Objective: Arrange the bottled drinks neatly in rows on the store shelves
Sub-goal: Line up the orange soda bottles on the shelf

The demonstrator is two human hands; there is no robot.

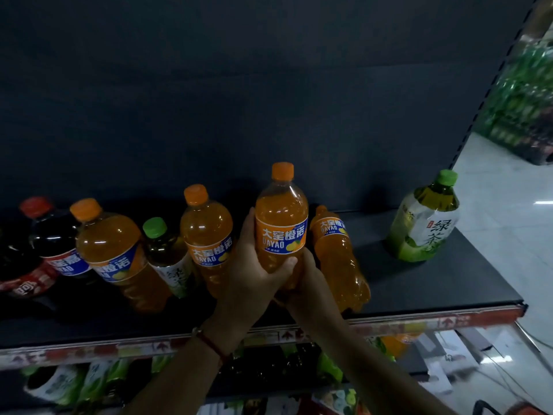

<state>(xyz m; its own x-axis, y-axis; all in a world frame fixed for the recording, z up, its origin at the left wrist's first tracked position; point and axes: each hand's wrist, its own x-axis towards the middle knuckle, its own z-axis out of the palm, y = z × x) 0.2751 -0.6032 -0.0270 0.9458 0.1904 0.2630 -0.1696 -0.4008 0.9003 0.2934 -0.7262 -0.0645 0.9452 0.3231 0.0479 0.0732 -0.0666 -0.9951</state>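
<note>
Dark store shelving, black backboard and black shelf deck (449, 283); red-and-white price strip (389, 323) along its front edge.

Nearest, at 6 o'clock: lower shelf stock (68, 384), green-labelled bottles, blurred.

Left hand (254, 271): forearm entering from 7 o'clock, red cord at the wrist; fingers and thumb curled round the lower body of the held orange bottle (281, 229).

Right hand (308, 280): forearm entering from 5 o'clock; wrapped round the same bottle's base from the right, partly hidden behind the left hand.

Held orange bottle: upright, orange cap, blue-and-orange DAYAO label facing out, at frame centre above the deck. Whether its base touches the deck cannot be told.

Just beside it at 3 o'clock: second orange bottle (341, 262), tilted.

At 9 o'clock, in a loose line: third orange bottle (206, 235); green-capped tea bottle (164, 247); fourth orange bottle (110, 250); dark cola bottle (51, 235), red cap.

At 2 o'clock, well apart: green tea bottle (425, 220), near the deck's right end.

Beyond, at 1 o'clock: pale floor (508, 211), blurred.
</note>
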